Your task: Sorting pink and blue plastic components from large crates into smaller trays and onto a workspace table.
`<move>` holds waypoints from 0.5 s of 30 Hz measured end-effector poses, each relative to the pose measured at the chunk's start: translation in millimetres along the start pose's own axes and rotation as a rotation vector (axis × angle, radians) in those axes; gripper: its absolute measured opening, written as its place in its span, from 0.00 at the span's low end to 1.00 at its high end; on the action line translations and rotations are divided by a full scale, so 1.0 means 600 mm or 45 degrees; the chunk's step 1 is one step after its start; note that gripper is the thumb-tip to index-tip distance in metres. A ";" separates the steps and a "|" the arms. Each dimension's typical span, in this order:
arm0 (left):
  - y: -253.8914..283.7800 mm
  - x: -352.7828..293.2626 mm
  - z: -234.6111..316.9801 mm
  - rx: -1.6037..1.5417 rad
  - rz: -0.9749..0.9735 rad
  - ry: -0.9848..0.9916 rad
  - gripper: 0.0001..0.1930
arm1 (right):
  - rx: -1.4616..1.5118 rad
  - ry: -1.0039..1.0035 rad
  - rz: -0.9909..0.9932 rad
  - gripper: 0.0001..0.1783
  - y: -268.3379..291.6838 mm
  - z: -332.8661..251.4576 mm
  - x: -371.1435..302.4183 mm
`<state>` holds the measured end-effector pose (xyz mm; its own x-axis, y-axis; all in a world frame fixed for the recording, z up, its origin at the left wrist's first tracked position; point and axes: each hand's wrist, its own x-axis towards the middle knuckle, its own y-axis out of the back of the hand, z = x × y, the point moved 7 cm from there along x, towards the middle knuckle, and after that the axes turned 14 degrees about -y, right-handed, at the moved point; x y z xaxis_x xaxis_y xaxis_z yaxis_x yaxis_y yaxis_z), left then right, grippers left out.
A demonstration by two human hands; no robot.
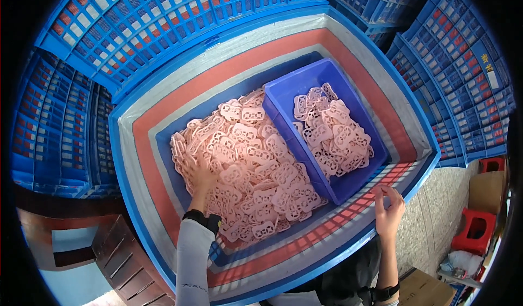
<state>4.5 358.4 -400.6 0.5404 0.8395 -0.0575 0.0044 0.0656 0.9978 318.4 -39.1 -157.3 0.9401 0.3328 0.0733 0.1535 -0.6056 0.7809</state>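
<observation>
Pale pink flat pieces with cut-out holes lie in a big heap inside a large blue crate, which is lined with red, white and blue striped woven sheeting. My left hand rests on the left side of this heap, fingers spread among the pieces, their tips partly lost between them. On the right, a blue-violet plastic bin sits tilted in the crate with a smaller pile of the same pieces. My right hand hovers by the crate's near right rim, its fingers curled in with nothing visible in them.
Blue lattice crates stand along the far side, with more stacked at the left and right. A dark reddish-brown wooden chair is at lower left. Red stools and a cardboard box are at lower right.
</observation>
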 end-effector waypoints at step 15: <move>-0.014 0.062 -0.075 0.369 0.169 -0.518 0.52 | -0.032 -0.035 -0.027 0.07 -0.011 -0.021 -0.001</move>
<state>-13.3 413.7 -412.4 0.8354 0.5488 0.0295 0.1155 -0.2278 0.9668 312.8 -25.9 -154.7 0.9449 0.3249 0.0398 0.1659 -0.5800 0.7976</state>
